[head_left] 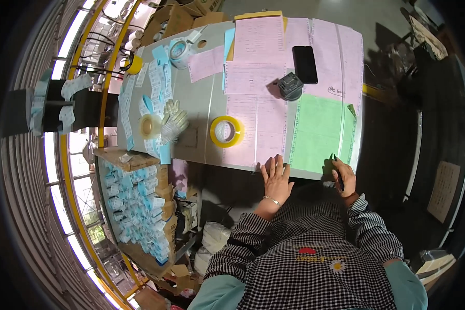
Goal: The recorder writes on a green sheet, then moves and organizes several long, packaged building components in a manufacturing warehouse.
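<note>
My left hand (277, 183) lies with its fingers spread on the table's front edge, fingertips touching the lower end of a pink printed sheet (256, 121). To its right, my right hand (346, 176) is closed around a black pen (340, 179), its tip over the bottom edge of a green sheet (323, 134). Beyond the green sheet stand a dark ribbed round object (290, 86) and a black phone (305, 64), both on pink papers. A roll of yellow-rimmed clear tape (226, 131) sits left of my left hand.
A white glove (174, 121), another tape roll (150, 126) and blue-white label strips (160, 77) lie on the table's left side. A tape roll (178, 50) sits farther back. Below left is a carton (139, 212) full of label rolls. Cardboard boxes (186, 20) stand behind the table.
</note>
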`<state>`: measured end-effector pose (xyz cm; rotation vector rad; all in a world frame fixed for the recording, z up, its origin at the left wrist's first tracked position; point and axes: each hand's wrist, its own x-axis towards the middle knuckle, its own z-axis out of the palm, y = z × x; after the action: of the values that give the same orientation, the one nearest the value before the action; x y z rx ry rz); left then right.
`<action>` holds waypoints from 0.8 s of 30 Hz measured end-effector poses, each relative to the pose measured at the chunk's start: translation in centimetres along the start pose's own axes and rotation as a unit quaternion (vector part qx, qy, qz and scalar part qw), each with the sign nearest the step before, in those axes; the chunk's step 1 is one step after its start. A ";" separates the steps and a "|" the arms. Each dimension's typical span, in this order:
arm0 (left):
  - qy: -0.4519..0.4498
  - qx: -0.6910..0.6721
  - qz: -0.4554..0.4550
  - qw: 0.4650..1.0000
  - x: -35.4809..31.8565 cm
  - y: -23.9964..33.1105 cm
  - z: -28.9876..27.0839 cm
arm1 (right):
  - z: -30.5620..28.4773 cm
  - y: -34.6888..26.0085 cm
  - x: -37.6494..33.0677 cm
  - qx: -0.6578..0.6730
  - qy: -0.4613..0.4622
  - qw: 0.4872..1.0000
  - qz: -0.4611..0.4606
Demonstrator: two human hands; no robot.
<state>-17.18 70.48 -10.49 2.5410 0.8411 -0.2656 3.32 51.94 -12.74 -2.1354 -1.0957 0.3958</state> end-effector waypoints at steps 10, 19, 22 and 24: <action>0.205 0.003 -0.095 0.974 0.9 -6.2 -5.5 | 0.2 -0.5 0.1 0.006 -0.017 0.999 0.028; 0.227 0.097 -0.203 0.948 3.6 -12.6 -9.6 | 0.6 0.9 -0.4 -0.019 -0.062 0.996 0.059; 0.178 0.115 -0.233 0.949 3.9 -13.8 -9.6 | 0.5 1.1 0.0 -0.045 -0.050 0.998 0.009; 0.151 0.117 -0.243 0.951 4.4 -14.3 -9.7 | 0.4 1.2 0.0 -0.034 -0.033 0.999 -0.019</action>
<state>-21.92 87.51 -8.34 2.5864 1.6465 -0.1319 3.86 51.62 -13.88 -2.1714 -1.2010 0.4185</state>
